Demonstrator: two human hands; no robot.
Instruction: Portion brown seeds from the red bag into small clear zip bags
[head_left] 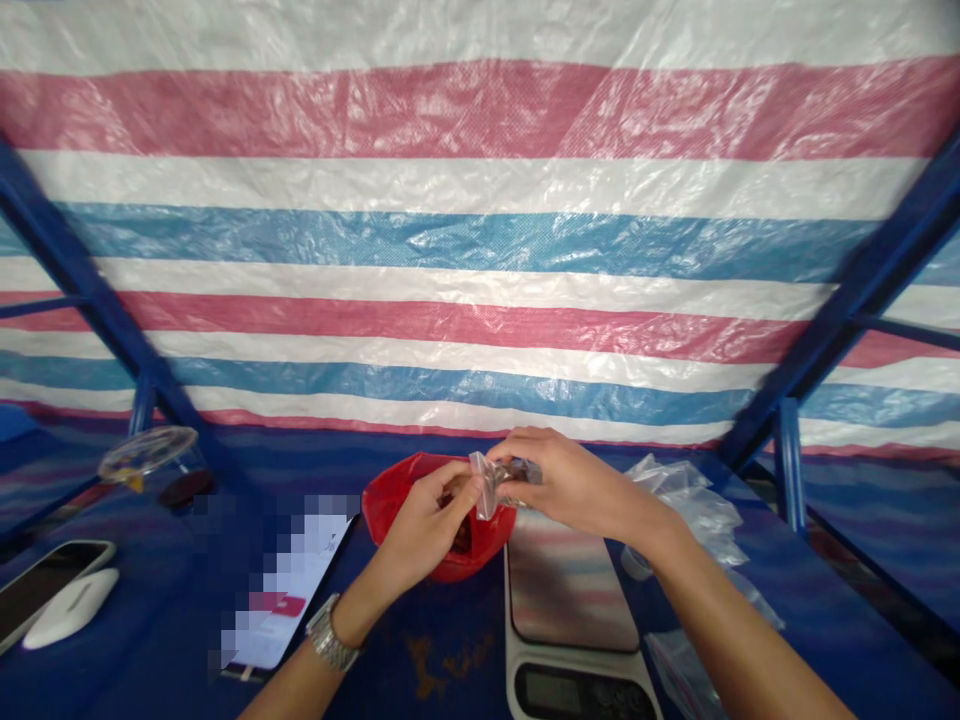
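Between my hands is a small clear plastic zip bag with dark brown contents toward its right end. My left hand pinches the bag's flat left edge between thumb and fingers. Curled around the filled part is my right hand, fingers closed on it. Just below and behind the left hand sits a red plastic bag, its mouth spread open, with dark brown pieces inside partly covered by my fingers. Under the right hand lies a digital kitchen scale with a bare metal plate; its display is too dim to read.
Several clear plastic bags lie right of the scale. A lit phone, partly pixelated, rests at left, with another phone, a white earbud case and a clear plastic cup farther left. Blue metal posts flank a striped tarp.
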